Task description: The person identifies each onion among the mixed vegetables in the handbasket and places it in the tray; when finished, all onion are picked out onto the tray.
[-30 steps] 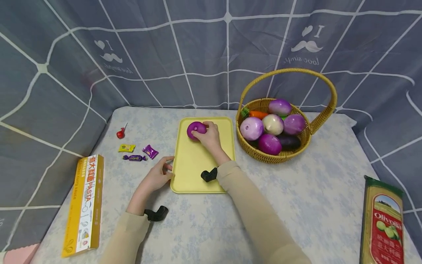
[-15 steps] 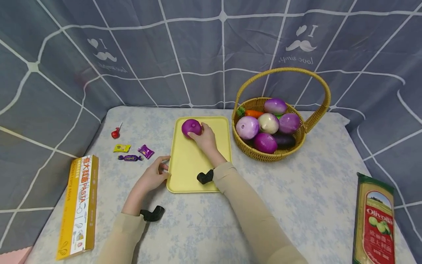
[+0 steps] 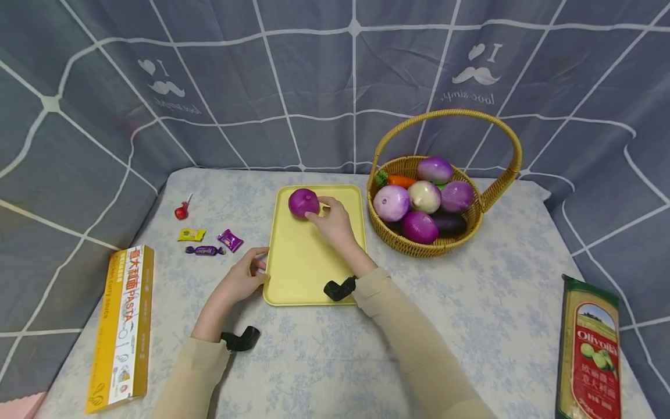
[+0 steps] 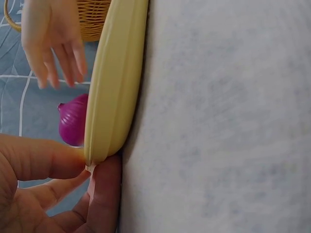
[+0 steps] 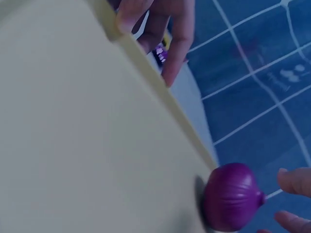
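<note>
A purple onion (image 3: pixel 303 203) sits in the far left corner of the yellow tray (image 3: pixel 303 273). My right hand (image 3: pixel 337 227) is just to the right of the onion. Both wrist views show a gap between the fingers and the onion (image 5: pixel 232 196), and nothing is held. With thumb on top and fingers below, my left hand (image 3: pixel 242 281) pinches the left rim of the tray; the left wrist view shows this grip on the tray (image 4: pixel 114 82) close up.
Right of the tray stands a wicker basket (image 3: pixel 419 250) with several onions, a carrot (image 3: pixel 401 181) and an eggplant (image 3: pixel 449 223). Left lie a lollipop (image 3: pixel 181 211), small wrapped candies (image 3: pixel 205 250) and a pasta box (image 3: pixel 121 329). A pasta bag (image 3: pixel 588 349) lies far right.
My right hand set the onion down upright in the tray's far left corner, let go and drew back slightly to the right. My left hand kept hold of the tray rim.
</note>
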The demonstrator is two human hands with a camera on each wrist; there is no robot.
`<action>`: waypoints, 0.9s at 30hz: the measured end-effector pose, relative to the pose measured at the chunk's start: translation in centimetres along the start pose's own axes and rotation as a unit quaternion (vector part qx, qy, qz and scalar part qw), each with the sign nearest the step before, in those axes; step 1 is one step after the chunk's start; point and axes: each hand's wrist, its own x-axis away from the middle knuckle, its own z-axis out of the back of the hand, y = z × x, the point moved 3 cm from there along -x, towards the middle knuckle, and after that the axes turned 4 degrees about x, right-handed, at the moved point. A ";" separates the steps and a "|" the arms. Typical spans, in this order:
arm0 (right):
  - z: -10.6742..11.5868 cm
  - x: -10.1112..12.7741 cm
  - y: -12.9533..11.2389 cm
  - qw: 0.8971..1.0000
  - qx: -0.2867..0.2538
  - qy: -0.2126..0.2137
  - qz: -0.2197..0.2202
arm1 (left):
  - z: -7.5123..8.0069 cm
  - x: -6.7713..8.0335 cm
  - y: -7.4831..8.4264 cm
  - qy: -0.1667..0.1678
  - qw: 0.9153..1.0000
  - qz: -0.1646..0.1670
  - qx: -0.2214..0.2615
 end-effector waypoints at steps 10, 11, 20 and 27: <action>5.5 4.0 -1.7 0.992 -0.087 0.002 0.093 | -0.1 0.2 -0.2 -0.001 1.000 0.011 -0.009; 6.1 4.4 -1.8 0.991 -0.096 0.004 0.098 | -0.1 0.2 -0.2 0.000 1.000 0.011 -0.009; 11.8 6.8 -1.1 0.987 -0.112 0.059 0.096 | -0.1 0.2 -0.2 -0.001 1.000 0.008 -0.006; 16.6 7.2 1.9 0.984 -0.067 0.147 0.073 | 0.0 0.1 0.0 0.000 1.000 -0.001 -0.001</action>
